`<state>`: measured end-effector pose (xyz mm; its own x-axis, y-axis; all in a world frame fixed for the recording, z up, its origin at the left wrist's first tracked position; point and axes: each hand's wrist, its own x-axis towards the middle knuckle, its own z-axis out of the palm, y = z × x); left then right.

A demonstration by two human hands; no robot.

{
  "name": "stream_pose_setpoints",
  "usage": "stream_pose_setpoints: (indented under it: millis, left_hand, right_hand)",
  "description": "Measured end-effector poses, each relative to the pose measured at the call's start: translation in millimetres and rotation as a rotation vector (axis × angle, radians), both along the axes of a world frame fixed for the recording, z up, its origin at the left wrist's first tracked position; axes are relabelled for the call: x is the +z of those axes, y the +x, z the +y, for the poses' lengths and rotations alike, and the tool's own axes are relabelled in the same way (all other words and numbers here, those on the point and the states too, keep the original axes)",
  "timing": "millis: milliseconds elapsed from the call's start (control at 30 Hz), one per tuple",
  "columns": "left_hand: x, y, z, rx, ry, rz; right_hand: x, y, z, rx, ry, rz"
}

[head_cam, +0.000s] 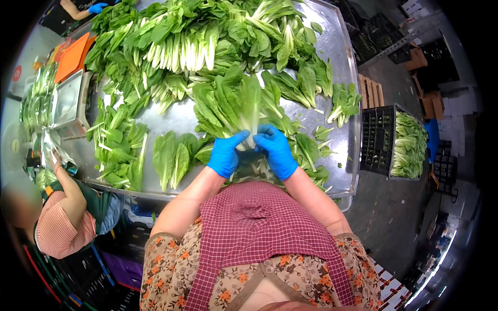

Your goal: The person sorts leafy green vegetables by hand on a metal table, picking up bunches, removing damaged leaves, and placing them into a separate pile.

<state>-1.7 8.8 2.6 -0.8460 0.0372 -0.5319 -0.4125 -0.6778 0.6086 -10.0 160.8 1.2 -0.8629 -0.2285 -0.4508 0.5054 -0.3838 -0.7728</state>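
In front of my apron, my left hand (227, 153) in a blue glove grips the pale stem end of a bunch of green leaves (218, 101), which look like romaine lettuce. My right hand (276, 151), gloved the same way, pinches the stem of a slightly blurred leaf (251, 101) at the bunch's right side. Both hands are close together, fingertips nearly meeting at the stems. Below them, cut stem pieces (262, 171) lie near the table's front edge. A small group of leaves (175, 159) rests left of my left hand.
A large leaf pile (183, 46) covers the far side of the metal table (177, 116). At left are a scale (68, 103), orange sheets (72, 56) and a co-worker (68, 217) handling a plastic bag. A black crate (377, 140) of greens stands at right. Another gloved hand (97, 7) shows at the top left.
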Motion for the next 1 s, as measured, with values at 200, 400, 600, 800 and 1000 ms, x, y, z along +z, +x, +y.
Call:
stream_pose_setpoints:
  millis: [200, 400, 600, 800, 1000]
  left_hand:
    - [4.7, 1.0, -3.1, -0.048, 0.029, -0.02]
    - [-4.2, -0.5, -5.3, 0.057, 0.153, -0.068]
    - [-42.3, 6.4, -18.8, 0.026, -0.125, 0.155]
    - [-10.7, 25.6, -47.4, -0.09, -0.384, 0.027]
    - [16.6, 68.5, -123.1, -0.106, -0.652, -0.03]
  right_hand:
    - [-4.0, 1.9, -1.2, -0.026, 0.042, -0.025]
    - [-22.3, -1.1, 2.3, -0.159, 0.018, -0.053]
    - [-0.8, -5.5, 9.6, 0.064, 0.291, -0.075]
    - [-3.7, -4.9, 23.5, 0.175, 0.492, 0.048]
    - [-17.4, -5.7, 44.3, 0.144, 0.485, 0.077]
